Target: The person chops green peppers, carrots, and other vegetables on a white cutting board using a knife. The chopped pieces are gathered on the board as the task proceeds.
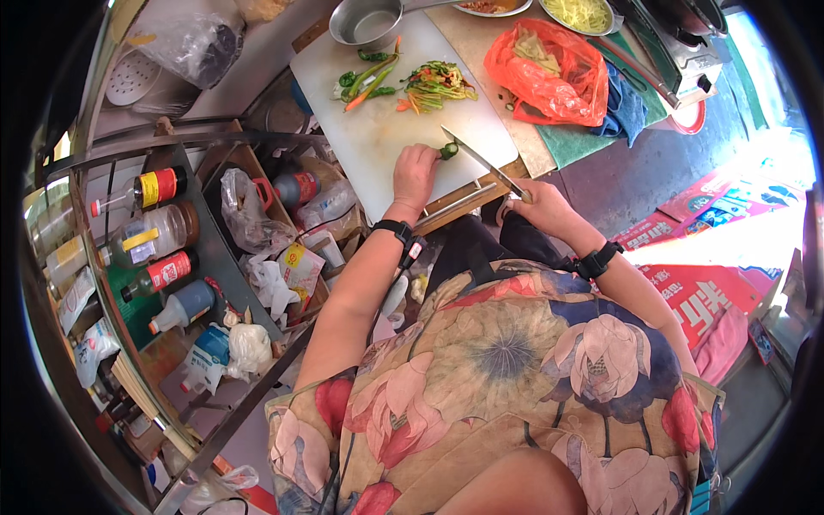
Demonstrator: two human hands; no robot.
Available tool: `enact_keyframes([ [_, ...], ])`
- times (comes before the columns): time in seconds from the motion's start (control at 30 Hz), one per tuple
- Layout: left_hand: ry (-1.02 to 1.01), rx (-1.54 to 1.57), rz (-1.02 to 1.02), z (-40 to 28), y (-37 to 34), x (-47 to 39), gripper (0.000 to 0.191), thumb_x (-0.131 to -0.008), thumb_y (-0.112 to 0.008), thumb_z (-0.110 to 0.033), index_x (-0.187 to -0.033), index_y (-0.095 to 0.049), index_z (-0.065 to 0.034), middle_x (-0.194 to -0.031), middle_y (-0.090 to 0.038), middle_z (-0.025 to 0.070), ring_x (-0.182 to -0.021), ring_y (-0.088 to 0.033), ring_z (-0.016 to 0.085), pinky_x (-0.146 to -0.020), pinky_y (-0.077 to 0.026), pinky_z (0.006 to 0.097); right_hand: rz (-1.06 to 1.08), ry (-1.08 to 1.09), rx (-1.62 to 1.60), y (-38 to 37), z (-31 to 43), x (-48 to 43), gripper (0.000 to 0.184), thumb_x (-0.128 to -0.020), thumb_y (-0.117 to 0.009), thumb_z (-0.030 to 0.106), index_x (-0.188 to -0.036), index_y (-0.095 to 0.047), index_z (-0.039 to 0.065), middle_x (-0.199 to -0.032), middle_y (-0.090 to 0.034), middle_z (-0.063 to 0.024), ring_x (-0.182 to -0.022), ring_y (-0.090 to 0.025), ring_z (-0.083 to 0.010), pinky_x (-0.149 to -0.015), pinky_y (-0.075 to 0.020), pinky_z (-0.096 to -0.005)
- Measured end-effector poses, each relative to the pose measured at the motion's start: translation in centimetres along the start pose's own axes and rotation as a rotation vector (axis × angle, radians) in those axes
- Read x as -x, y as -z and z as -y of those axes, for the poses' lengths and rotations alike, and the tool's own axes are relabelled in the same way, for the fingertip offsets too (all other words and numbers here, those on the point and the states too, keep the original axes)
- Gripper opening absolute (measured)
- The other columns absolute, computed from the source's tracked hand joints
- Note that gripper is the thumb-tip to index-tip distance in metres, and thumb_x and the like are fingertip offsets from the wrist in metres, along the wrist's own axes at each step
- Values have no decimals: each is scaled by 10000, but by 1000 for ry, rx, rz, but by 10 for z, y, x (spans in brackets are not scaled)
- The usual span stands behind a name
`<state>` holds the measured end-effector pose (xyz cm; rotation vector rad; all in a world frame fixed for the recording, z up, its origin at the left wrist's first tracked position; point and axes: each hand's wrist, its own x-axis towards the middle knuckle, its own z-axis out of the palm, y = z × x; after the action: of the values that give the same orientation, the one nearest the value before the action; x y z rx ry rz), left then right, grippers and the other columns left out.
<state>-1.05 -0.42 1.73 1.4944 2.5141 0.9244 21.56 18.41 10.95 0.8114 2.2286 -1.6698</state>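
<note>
On a white cutting board (360, 138), my left hand (415, 174) holds a piece of green pepper (449, 151) near the board's front edge. My right hand (544, 205) grips the handle of a kitchen knife (479, 159), whose blade lies just right of the pepper piece. Farther back on the board is a pile of sliced green and orange peppers (439, 87). Several whole green and orange peppers (370, 84) lie to its left. A metal saucepan (365, 22) stands at the board's back edge.
Right of the board are a red plastic bag (547, 77) with pale pieces in it, a blue cloth (624, 106), a bowl of yellow shreds (579, 14) and a gas stove (692, 61). A shelf rack with bottles (161, 187) stands at left.
</note>
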Motion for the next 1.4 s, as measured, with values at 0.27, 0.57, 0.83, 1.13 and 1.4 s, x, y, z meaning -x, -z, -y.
enact_keyframes([
  [0.27, 102, 102, -38, -19, 6, 38, 169, -844, -711, -16, -1000, -702, -80, -1064, -676, 85, -1037, -631, 327, -885, -552, 424, 12, 48, 130, 5, -9, 11, 411, -920, -683, 169, -1317, -675, 61, -918, -736, -221, -931, -725, -386, -863, -559, -445],
  [0.57, 231, 53, -232, -26, -12, 31, 217, -831, -785, -31, -1025, -690, -54, -1007, -656, 87, -831, -622, 269, -775, -542, 373, 27, 81, 36, 9, 9, 11, 472, -942, -684, 153, -1399, -626, 49, -939, -737, -228, -882, -729, -373, -827, -556, -419],
  [0.83, 455, 207, -217, -36, -14, 41, 239, -862, -775, -51, -1084, -693, -83, -1068, -630, 63, -744, -624, 205, -699, -551, 331, 117, 92, 6, -3, 22, 7, 500, -947, -708, 180, -1412, -607, 24, -1045, -726, -279, -998, -722, -406, -899, -549, -422],
  [1.13, 382, 158, -145, -20, -15, 37, 256, -868, -734, -37, -1110, -673, -93, -1072, -649, 106, -934, -667, 346, -795, -555, 435, 134, 88, 105, -17, 12, 4, 511, -941, -715, 212, -1409, -603, 40, -1091, -711, -296, -1068, -689, -449, -938, -543, -458],
  [1.4, 456, 205, -80, -21, -17, 34, 277, -862, -723, -19, -1123, -650, -74, -1057, -633, 132, -961, -649, 391, -820, -550, 469, 81, 71, 234, -25, 17, 11, 487, -955, -670, 196, -1412, -583, 52, -996, -710, -285, -989, -680, -474, -860, -554, -491],
])
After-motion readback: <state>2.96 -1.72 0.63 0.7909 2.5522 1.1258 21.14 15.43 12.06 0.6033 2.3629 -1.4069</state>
